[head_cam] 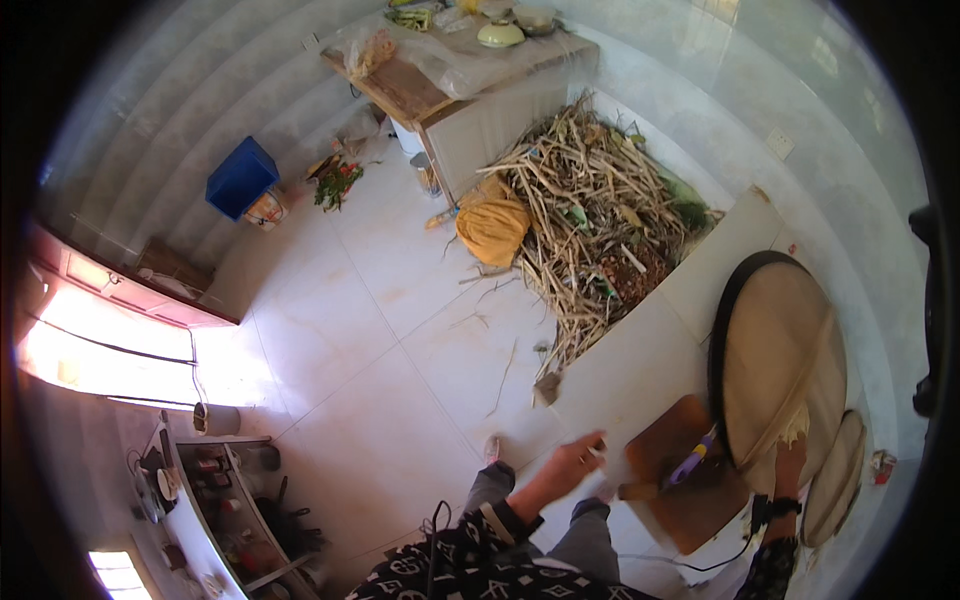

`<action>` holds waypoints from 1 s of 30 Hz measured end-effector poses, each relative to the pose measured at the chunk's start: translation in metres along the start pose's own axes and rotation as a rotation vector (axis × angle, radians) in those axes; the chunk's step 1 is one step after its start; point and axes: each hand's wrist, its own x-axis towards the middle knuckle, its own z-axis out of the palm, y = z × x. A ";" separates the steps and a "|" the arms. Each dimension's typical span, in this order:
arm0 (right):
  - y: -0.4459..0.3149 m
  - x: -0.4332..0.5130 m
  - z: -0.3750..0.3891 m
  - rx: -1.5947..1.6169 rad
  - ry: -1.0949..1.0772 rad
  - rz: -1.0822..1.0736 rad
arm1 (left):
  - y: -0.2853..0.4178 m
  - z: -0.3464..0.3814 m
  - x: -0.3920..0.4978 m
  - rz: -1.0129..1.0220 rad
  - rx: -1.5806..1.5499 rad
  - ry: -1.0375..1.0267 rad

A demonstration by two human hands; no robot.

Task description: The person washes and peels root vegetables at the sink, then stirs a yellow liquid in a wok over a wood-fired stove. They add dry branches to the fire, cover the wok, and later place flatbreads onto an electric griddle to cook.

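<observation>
My left hand [567,468] is held over the tiled floor with its fingers partly curled; no object shows in it. My right hand [790,457] reaches to a large round lid [776,337] with a dark rim, and pale, stringy material [795,426] lies at its fingertips. Whether the fingers grip that material is hard to tell. Between the hands lies a brown cutting board [686,517]. On it are a tool with a purple and yellow handle [691,457] and a wooden handle [638,492]. Smaller round lids [834,480] lie right of my right hand.
A heap of dry sticks [592,202] fills the corner beside the pale ledge, with a yellow sack [492,231] at its edge. Farther off stand a wooden-topped table [409,94] and a blue bin [243,178]. Shelves with pans [225,517] are at lower left. A cable [697,567] runs near my right wrist.
</observation>
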 end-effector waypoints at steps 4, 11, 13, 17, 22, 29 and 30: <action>-0.095 -0.117 -0.034 0.525 -0.431 0.136 | -0.010 -0.133 -0.003 -0.013 -0.033 0.243; -0.428 -0.257 -0.008 0.668 -0.781 0.317 | 0.007 -0.315 -0.022 0.001 -0.181 0.821; -0.500 -0.257 0.004 0.741 -0.936 0.279 | 0.010 -0.338 -0.025 -0.015 -0.096 0.907; -0.591 -0.248 0.048 0.888 -1.076 0.285 | 0.004 -0.363 -0.017 -0.123 -0.031 0.930; -0.656 -0.222 0.119 1.044 -1.141 0.309 | -0.009 -0.396 0.021 -0.212 0.017 0.833; -0.723 -0.153 0.249 1.099 -0.960 0.511 | -0.006 -0.460 0.109 -0.373 0.174 0.691; -0.728 -0.141 0.272 1.093 -0.918 0.547 | -0.006 -0.470 0.113 -0.389 0.185 0.652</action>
